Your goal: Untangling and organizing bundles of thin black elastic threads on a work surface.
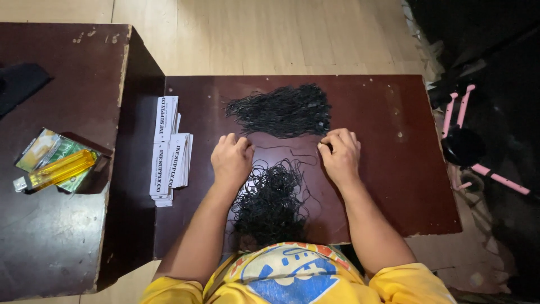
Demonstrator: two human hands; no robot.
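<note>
Looking down from my head, I see my left hand [232, 159] resting knuckles-up on the dark brown table [388, 169], its fingers [228, 141] curled under and closed, pinching at the top edge of the loose tangle of black cords [273, 197] that lies between my two forearms. My right hand [340, 153] sits across from it, also fist-like, its fingers [326, 147] drawn together near the thumb — a thin black cord [287, 151] runs along the table between the two hands, and I cannot tell for sure whether either hand truly grips it. The tangle spreads from just below my hands down toward my yellow shirt [292, 278].

Just beyond my knuckles lies a second, neater bundle of black cords [281, 110], laid sideways across the table and apart from the tangle. To the left of my left hand sits a stack of white paper tags [169, 149] with dark print, near the table's left edge.

Further left stands a second, higher table [50, 236], worn at its edges — on it a yellow lighter [56, 170] rests on a green packet [50, 155]. To the right, on the floor, there is a pink-framed object [467, 141] in shadow.
</note>
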